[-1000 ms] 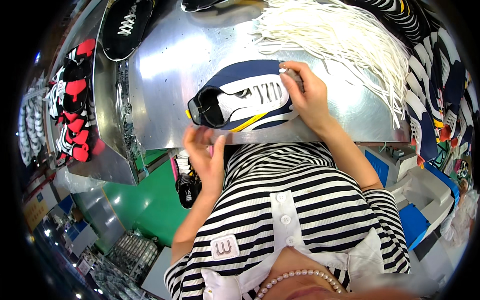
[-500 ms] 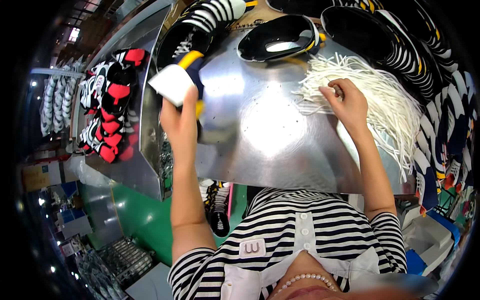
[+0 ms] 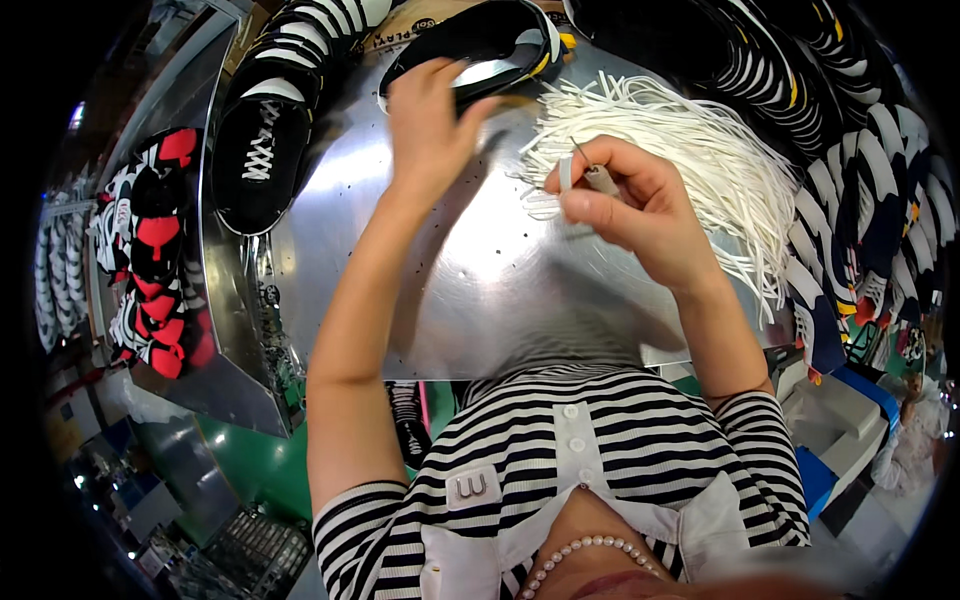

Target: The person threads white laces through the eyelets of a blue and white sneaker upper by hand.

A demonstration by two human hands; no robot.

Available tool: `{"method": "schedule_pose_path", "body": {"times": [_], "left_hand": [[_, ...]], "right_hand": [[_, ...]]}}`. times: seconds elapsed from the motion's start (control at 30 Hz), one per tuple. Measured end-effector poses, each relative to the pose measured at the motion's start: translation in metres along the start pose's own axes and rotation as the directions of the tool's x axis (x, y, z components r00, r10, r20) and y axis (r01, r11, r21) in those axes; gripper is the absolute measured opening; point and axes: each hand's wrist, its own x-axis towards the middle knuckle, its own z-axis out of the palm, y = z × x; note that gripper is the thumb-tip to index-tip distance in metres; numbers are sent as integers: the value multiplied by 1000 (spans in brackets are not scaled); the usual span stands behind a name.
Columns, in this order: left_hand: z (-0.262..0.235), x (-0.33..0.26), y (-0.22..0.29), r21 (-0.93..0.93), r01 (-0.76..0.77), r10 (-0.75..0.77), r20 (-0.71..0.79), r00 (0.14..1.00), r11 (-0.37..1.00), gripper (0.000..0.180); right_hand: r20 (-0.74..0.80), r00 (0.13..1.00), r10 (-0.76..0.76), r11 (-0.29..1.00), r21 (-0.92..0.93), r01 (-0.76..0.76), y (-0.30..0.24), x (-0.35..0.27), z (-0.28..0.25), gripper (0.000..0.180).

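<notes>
Shiny metal worktable (image 3: 470,290) above what looks like green floor (image 3: 250,470).

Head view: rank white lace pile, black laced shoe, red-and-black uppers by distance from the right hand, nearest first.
1. White lace pile: just behind the right hand, touching it.
2. Black laced shoe: far-left on the metal table.
3. Red-and-black uppers: beyond the table's left edge.

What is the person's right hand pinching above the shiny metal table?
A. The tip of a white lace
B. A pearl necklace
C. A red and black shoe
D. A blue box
A: the right hand pinches the end of a white lace beside the heap of white laces, while the left hand reaches to a black shoe.
</notes>
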Motion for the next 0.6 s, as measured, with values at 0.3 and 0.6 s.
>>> {"method": "schedule_pose_path", "body": {"times": [0.3,0.6], "left_hand": [[-40,28,34,-385,535,-503,189,844,752,26],[-130,-201,113,-650,540,-671,715,197,-534,36]], "right_hand": [[-3,997,-77,909,411,71,-12,-99,-37,8],[34,962,272,913,306,-269,79,-85,25,20]]}}
